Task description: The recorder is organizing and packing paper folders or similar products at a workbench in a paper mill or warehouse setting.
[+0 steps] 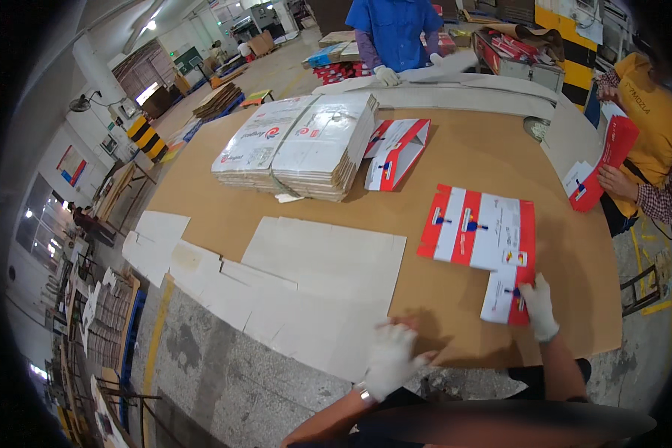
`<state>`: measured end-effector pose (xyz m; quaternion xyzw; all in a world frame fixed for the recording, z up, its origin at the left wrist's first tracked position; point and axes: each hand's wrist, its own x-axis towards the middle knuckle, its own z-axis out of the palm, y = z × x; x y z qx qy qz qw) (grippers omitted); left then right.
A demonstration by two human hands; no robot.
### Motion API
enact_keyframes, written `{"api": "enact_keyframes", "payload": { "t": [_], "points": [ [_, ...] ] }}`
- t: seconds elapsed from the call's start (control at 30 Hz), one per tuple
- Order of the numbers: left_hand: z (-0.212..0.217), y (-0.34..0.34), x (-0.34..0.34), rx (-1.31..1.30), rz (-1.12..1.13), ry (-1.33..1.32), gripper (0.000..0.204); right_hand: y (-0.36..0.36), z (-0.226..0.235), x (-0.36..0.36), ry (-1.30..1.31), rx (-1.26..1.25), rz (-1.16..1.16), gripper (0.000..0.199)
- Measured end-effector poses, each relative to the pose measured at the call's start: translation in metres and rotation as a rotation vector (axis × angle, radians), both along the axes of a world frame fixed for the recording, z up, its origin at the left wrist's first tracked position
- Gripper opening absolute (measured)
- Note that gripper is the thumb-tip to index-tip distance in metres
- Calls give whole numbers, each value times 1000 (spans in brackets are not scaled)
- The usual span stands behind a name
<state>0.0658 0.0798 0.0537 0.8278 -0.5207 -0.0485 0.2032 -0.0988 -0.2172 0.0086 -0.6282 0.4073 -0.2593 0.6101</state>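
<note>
A wide brown bench (455, 160) fills the middle of the view. On its near left lie large flat white sheets (325, 287), overlapping and running off the bench edge. Farther back sits a strapped stack (302, 145) of flattened white cartons, with a half-folded red and white box (396, 153) just beside it on the right. Nearer the person, to the right, lies an unfolded red and white carton (478, 228), and touching its lower right corner a smaller red and white carton (504, 295).

The right hand (539, 306), in a white glove, rests on the right edge of the smaller carton. Its fingers (534, 287) are close together and laid along the red strip, pressing or pinching that edge; whether they curl under it cannot be told. The bare forearm rises from the lower edge, almost straight up toward the carton.

The left hand (390, 358), also gloved, lies palm down at the near corner of the white sheets. Its fingers (418, 358) are spread wide and flat, gripping nothing, touching the sheet edge and the bench. A watch shows at the wrist, and the forearm comes in slanting from the lower left.

Across the bench a person in blue (394, 30) rests gloved hands on white board, and at the right a person in yellow (649, 127) holds a red and white carton.
</note>
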Motion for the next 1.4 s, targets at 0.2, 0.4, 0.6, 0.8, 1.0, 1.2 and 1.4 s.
{"api": "enact_keyframes", "payload": {
  "t": [0.2,0.4,0.6,0.8,1.0,1.2,1.4],
  "points": [
    [-2,93,17,432,273,-114,96,-97,-14,207,-202,-131,113,35],
    [-45,106,11,303,258,-116,80,-99,-34,372,57,-261,176,49],
    [15,123,27,-151,321,-76,38,41,69,253,-201,-644,602,66],
    [54,52,1,-291,-141,-264,29,116,137,106,-122,-1476,1266,85],
    [50,22,-27,-469,-225,-243,27,-30,258,180,-212,-1062,207,33],
    [46,-1,-25,-571,-167,-345,24,98,158,49,158,-1238,1145,73],
    [27,5,-16,-639,34,-379,42,101,50,111,-102,-1263,716,27]
  ]
}}
